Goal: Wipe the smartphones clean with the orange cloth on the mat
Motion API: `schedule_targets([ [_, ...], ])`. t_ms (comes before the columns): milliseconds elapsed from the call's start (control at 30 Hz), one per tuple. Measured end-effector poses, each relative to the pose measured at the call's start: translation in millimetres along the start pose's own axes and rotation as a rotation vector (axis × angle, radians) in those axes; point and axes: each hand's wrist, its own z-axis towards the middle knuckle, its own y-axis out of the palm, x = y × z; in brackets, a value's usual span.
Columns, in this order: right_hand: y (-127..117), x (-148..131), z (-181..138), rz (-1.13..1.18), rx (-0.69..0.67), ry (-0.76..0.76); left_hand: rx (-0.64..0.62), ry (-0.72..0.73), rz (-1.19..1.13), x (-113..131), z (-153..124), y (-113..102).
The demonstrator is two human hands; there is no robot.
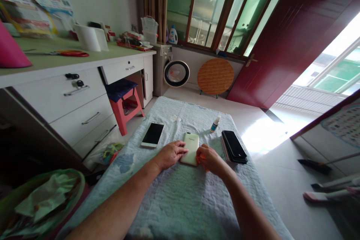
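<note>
A pale gold smartphone [190, 148] lies face down on the cloth-covered table, its camera end away from me. My left hand [172, 153] holds it by its left edge, fingers together and pressed on the back. At the lower right edge, my right hand [208, 157] is closed on a small orange cloth [200, 156], mostly hidden under the fingers. To the left lies a white smartphone [153, 134] with its dark screen up. A small spray bottle [215, 124] stands beyond my right hand. Farther right, a black smartphone [234, 145] rests on top of other flat devices.
A light blue quilted cover [180, 198] drapes the table. On the left are a white desk [81, 116] with drawers, a pink stool [123, 108] and a filled waste basket [78, 183]. Behind stand a washing machine with its round door [176, 74] open and a round wooden tabletop [216, 76].
</note>
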Motion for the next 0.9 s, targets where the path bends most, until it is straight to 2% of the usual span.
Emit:
schedule_targets([
  [233, 0.0, 21.8, 32.2, -0.09, 0.153, 0.019, 0.002, 0.039, 0.045, -0.5, -0.2, 0.1],
  [400, 1.4, 23.7, 63.3, -0.161, 0.405, 0.093, 0.01, 0.044, 0.056, -2.9, -1.1, 1.3],
  [467, 6.7, 21.4, 73.1, -0.185, 0.463, 0.103, 0.018, 0.049, 0.056, -4.3, -1.0, 2.8],
  [667, 27.1, 12.6, 76.1, -0.201, 0.439, 0.071, 0.062, 0.05, 0.045, -4.9, -1.2, 6.2],
  [900, 34.7, -10.5, 42.1, -0.085, 0.253, -0.201, 0.163, 0.091, -0.046, -12.8, -3.4, 9.8],
])
